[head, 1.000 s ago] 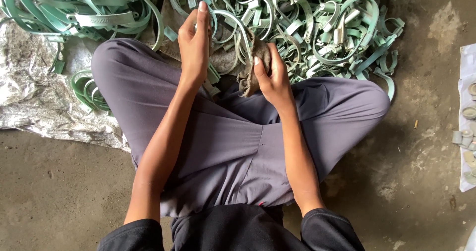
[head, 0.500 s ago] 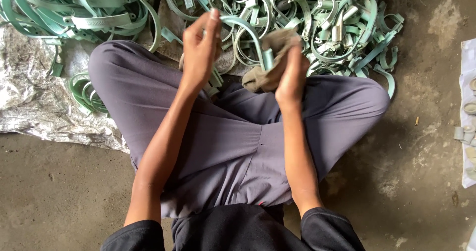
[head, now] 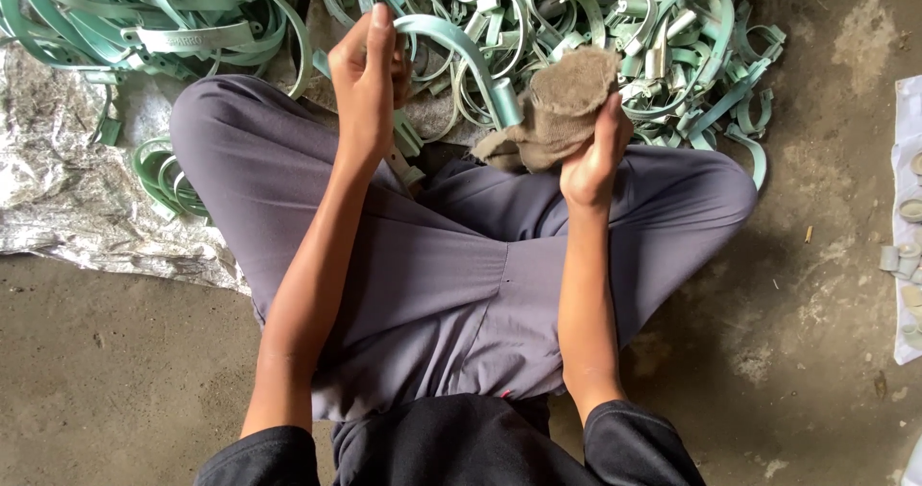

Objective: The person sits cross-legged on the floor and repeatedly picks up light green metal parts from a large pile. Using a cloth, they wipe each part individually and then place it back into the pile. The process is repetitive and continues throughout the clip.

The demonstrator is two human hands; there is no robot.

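Observation:
My left hand [head: 366,75] grips one end of a curved pale green metal clamp band [head: 459,46], holding it up over my crossed legs. My right hand [head: 593,156] holds a crumpled brown cloth [head: 560,107], palm turned up, with the cloth pressed against the band's other end near its small tube-shaped lug. Both hands hover above my grey trousers [head: 451,265], just in front of the heap of clamps.
A large pile of green clamp bands [head: 624,35] covers the floor ahead, with more bands [head: 144,15] at the upper left on a crinkled plastic sheet [head: 67,188]. Small grey parts [head: 905,255] lie on a white sheet at the right edge. Concrete floor surrounds me.
My right hand has turned palm up and lifted the cloth to the right along the band. My left hand has raised the clamp's end slightly.

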